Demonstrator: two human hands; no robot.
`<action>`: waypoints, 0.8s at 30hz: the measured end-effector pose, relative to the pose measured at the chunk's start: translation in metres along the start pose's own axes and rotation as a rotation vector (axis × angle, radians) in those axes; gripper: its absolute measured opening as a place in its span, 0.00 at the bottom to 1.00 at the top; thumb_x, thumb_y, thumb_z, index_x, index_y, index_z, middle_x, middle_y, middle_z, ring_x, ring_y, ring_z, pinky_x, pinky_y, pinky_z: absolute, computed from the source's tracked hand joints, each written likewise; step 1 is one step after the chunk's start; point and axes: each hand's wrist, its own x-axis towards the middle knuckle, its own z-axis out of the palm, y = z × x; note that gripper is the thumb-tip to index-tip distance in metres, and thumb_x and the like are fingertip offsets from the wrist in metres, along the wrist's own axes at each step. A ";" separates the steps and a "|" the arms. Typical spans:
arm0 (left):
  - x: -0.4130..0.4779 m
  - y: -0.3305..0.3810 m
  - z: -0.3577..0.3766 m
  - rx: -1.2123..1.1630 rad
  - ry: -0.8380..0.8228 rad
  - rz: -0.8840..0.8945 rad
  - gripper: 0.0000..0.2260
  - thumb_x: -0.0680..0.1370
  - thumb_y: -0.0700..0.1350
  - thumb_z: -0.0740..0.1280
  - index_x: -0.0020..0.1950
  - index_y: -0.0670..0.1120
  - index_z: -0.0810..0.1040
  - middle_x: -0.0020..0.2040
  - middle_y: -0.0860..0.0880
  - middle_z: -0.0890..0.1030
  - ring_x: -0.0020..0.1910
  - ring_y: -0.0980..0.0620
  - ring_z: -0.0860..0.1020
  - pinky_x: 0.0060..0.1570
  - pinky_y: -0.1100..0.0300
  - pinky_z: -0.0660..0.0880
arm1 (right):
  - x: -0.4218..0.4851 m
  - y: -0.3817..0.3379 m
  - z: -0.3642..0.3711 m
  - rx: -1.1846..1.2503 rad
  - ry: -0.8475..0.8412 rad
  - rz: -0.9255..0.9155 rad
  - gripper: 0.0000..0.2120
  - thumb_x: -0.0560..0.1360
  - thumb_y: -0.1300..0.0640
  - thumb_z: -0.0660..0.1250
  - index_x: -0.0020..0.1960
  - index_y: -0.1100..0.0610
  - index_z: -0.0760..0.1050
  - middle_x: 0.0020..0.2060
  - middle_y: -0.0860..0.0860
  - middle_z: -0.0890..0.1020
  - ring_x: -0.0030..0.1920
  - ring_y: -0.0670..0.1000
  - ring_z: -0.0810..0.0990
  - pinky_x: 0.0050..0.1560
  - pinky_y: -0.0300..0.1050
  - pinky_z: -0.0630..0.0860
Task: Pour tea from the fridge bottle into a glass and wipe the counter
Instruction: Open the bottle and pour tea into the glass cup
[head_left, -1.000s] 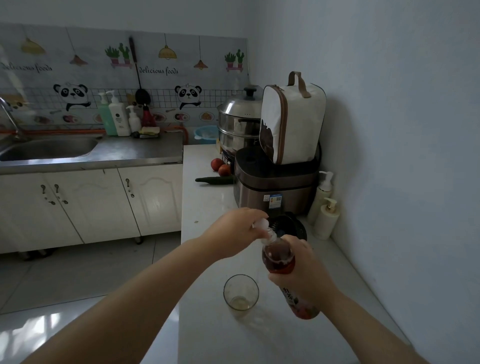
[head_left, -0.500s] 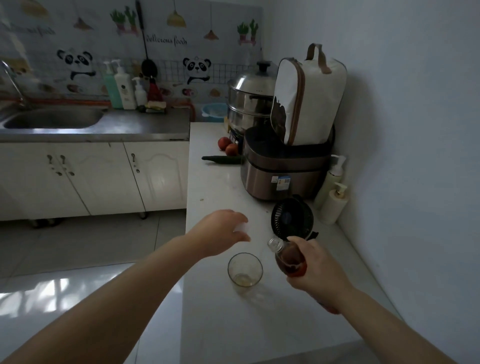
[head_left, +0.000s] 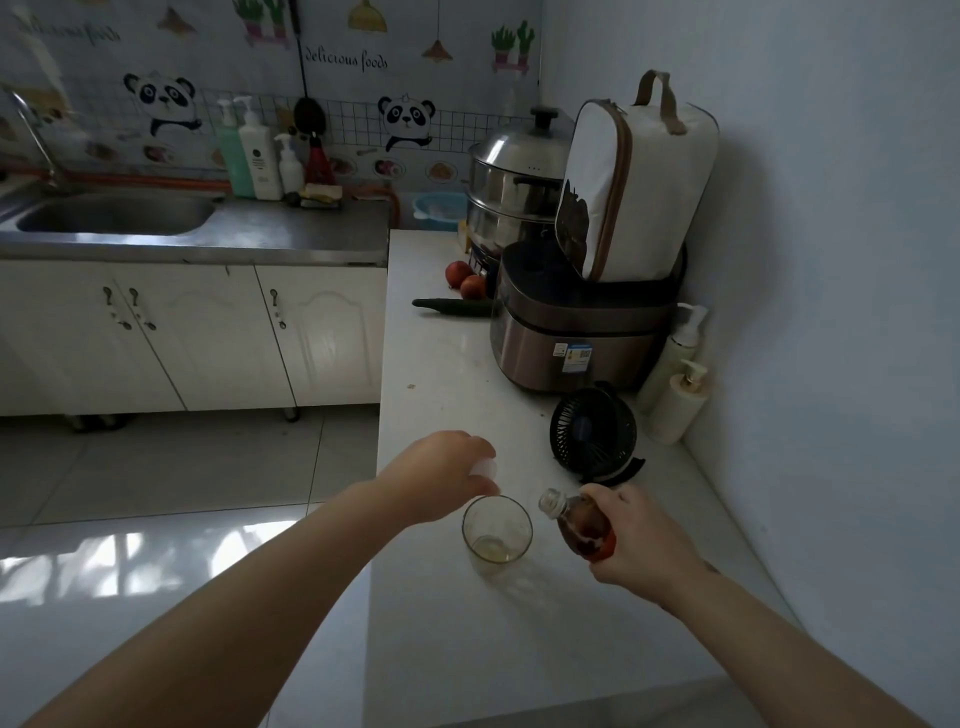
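Note:
A clear glass (head_left: 497, 535) stands on the white counter (head_left: 447, 649), with a little pale liquid at its bottom. My right hand (head_left: 641, 540) grips the tea bottle (head_left: 576, 527), which holds dark reddish tea. The bottle is tilted left, its open neck pointing toward the glass rim from the right. My left hand (head_left: 441, 475) hovers just behind and left of the glass, its fingers curled round the white bottle cap (head_left: 483, 467).
A small black fan (head_left: 592, 434) stands just behind the bottle. Behind it sit a rice cooker (head_left: 576, 338) with a white bag on top, a steel steamer, two pump bottles (head_left: 675, 400) by the wall, a cucumber and tomatoes. The counter's left edge drops to the floor.
My left hand took the cap off the bottle and moved left with it. My right hand lowered and tilted the open bottle toward the glass.

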 end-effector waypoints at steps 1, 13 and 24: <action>0.000 0.000 0.000 -0.001 0.001 0.000 0.22 0.77 0.53 0.65 0.69 0.49 0.69 0.64 0.46 0.75 0.61 0.47 0.73 0.58 0.58 0.69 | 0.001 0.000 0.000 -0.016 -0.007 -0.007 0.35 0.63 0.50 0.70 0.67 0.42 0.60 0.53 0.49 0.68 0.55 0.51 0.69 0.49 0.46 0.74; 0.002 -0.002 0.004 -0.002 -0.009 -0.003 0.23 0.77 0.54 0.65 0.69 0.49 0.68 0.66 0.47 0.74 0.63 0.47 0.72 0.60 0.57 0.70 | 0.005 -0.002 -0.003 -0.162 -0.056 -0.020 0.35 0.65 0.50 0.69 0.69 0.44 0.58 0.56 0.49 0.67 0.58 0.52 0.68 0.53 0.48 0.73; 0.007 -0.001 0.005 0.003 -0.013 0.004 0.22 0.77 0.54 0.65 0.70 0.49 0.68 0.66 0.47 0.74 0.63 0.48 0.72 0.60 0.57 0.70 | 0.006 0.006 -0.004 -0.225 -0.076 -0.013 0.36 0.66 0.52 0.70 0.69 0.43 0.58 0.59 0.49 0.67 0.60 0.52 0.67 0.56 0.50 0.72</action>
